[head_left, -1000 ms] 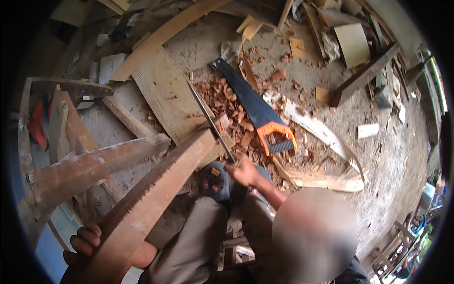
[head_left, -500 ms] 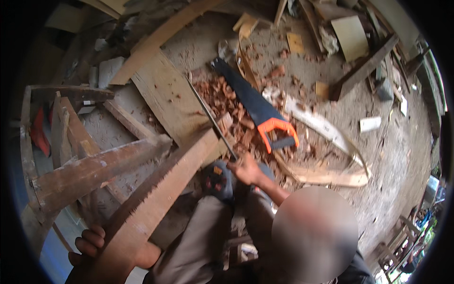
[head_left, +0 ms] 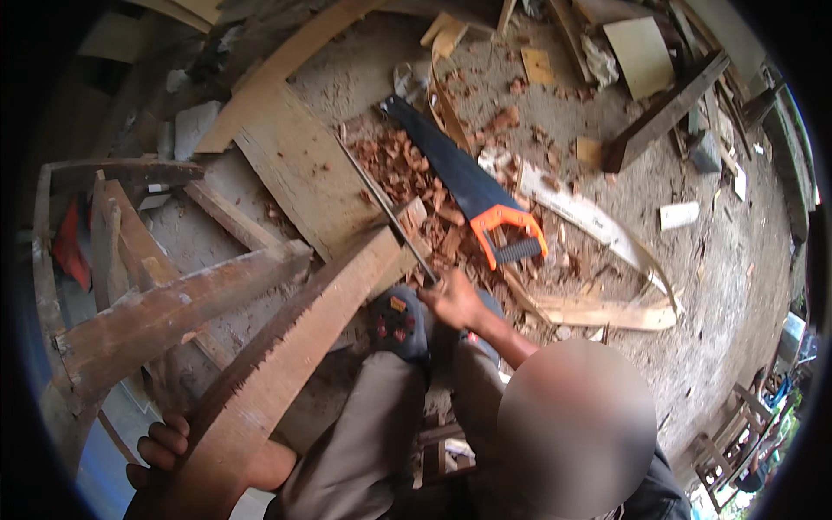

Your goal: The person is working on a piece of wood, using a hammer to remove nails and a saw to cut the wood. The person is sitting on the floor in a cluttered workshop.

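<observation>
A long squared wooden beam (head_left: 299,334) with a ragged edge slants from the lower left to the middle. My left hand (head_left: 163,446) is closed round its near end, fingers curled over the left side. My right hand (head_left: 455,299) is closed on the near end of a long, thin, dark blade (head_left: 380,198). That blade is seen nearly edge-on, so its exact kind is unclear. It lies across the beam close to the far end. To the right, a handsaw (head_left: 455,169) with an orange and black handle rests on the floor among reddish wood chips (head_left: 399,156).
A flat board (head_left: 299,165) lies beyond the beam. A wooden frame (head_left: 186,303) stands at left. Curved pale strips (head_left: 607,312) lie at right, beside a dark block of timber (head_left: 667,113). My shoes (head_left: 400,325) are under the beam's far part. A blurred disc hides the lower right.
The view has shifted slightly. Both hands keep their hold, and the blade stays across the beam at about the same place.
</observation>
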The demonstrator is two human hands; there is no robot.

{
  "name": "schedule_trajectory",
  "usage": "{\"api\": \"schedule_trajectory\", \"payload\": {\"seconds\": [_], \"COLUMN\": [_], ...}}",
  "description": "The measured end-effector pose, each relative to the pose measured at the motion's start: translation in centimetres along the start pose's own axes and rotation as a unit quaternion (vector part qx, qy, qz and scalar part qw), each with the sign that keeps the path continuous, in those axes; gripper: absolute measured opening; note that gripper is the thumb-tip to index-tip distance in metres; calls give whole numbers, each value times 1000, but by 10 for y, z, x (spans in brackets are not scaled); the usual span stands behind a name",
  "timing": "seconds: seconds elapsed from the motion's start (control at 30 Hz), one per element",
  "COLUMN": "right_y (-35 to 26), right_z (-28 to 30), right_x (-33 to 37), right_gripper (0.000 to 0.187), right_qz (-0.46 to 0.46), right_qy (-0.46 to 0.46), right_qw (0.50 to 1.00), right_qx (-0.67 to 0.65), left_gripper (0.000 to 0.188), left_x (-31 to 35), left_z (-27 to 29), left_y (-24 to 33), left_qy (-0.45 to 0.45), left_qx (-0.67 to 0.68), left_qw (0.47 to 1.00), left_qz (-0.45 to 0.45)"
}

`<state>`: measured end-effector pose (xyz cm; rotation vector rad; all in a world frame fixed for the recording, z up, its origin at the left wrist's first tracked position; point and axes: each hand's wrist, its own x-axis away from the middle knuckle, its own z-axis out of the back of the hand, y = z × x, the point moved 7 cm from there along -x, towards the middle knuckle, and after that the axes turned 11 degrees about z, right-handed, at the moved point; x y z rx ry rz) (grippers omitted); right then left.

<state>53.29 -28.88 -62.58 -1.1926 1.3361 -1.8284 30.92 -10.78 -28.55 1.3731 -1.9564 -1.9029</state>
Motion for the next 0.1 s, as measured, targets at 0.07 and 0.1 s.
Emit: {"api": "schedule_trajectory", "payload": {"seconds": [0.07,0.1], "right_y": [-10,-15], "right_z": [6,6], "right_x": [0,1], "right_gripper": [24,24], "right_qz": [48,58], "right_qy": [18,45], "right_qw": [999,997], "right_qx": [-13,-35], "left_gripper": [100,100], "left_x": [5,9], "left_z": [1,4], "left_y": [1,6], "left_qy": [-7,7], "left_qx": [13,23], "left_qw": [1000,1000], "left_qz": [2,-13]}}
